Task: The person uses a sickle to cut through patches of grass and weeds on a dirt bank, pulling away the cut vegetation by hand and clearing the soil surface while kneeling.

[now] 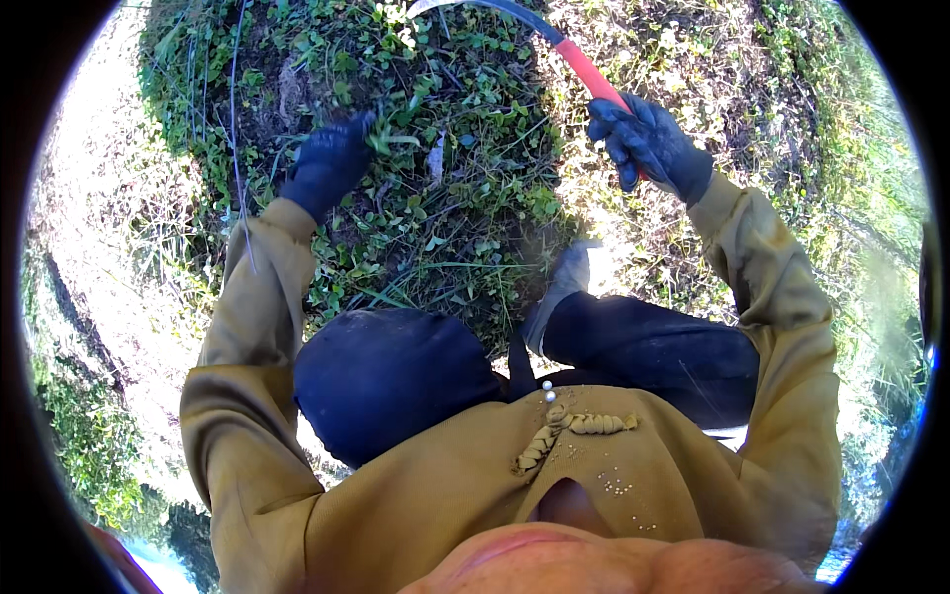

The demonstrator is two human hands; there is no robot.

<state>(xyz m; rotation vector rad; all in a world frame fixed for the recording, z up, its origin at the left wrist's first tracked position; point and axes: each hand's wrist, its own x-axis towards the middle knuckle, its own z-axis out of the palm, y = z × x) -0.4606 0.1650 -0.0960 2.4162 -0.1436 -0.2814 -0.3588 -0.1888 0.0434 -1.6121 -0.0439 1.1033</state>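
Note:
My right hand (pixel 653 145), in a dark work glove, grips the red handle (pixel 591 73) of a sickle. The curved metal blade (pixel 512 11) reaches up and left, over the weeds at the top of the view. On the other side, my left hand (pixel 326 165), also in a dark glove, is closed at a small tuft of green weeds (pixel 384 139). The tuft is blurred, and the fingertips are partly hidden. Low leafy weeds and grass (pixel 445 200) cover the shaded ground between my hands.
My bent knee (pixel 393 379) in dark trousers is at the lower left, and a shoe (pixel 568 286) rests on the ground beside it. A long thin dry stem (pixel 234 111) passes over my left sleeve. Sunlit dry grass (pixel 653 245) lies to the right.

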